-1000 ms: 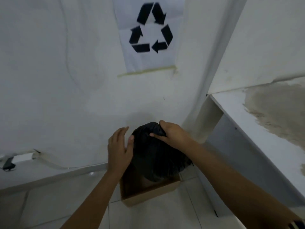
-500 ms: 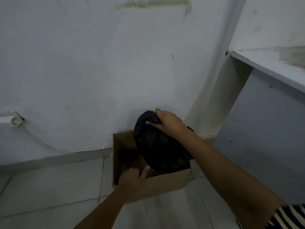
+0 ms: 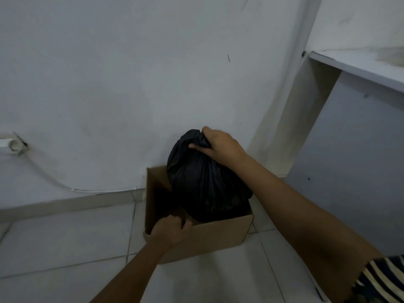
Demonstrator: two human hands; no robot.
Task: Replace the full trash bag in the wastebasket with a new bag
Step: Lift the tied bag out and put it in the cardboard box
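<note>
Against a white wall, the right hand (image 3: 220, 147) grips the black trash bag's (image 3: 203, 184) gathered neck; the left hand (image 3: 172, 231) clutches the cardboard box (image 3: 218, 237) rim. Bag half-lifted; new liner not yet fitted.

The bag's (image 3: 203, 182) bottom sits down in the box (image 3: 218, 235), so how deep it goes can't be seen. The right hand (image 3: 220, 147) covers the gathered neck, so a knot can't be made out. The left hand's (image 3: 172, 229) fingertips curl over the box rim, out of sight. The box's inside left is too dark to read. The counter (image 3: 358, 66) and striped sleeve (image 3: 384, 278) get cut off at the right edge.
</note>
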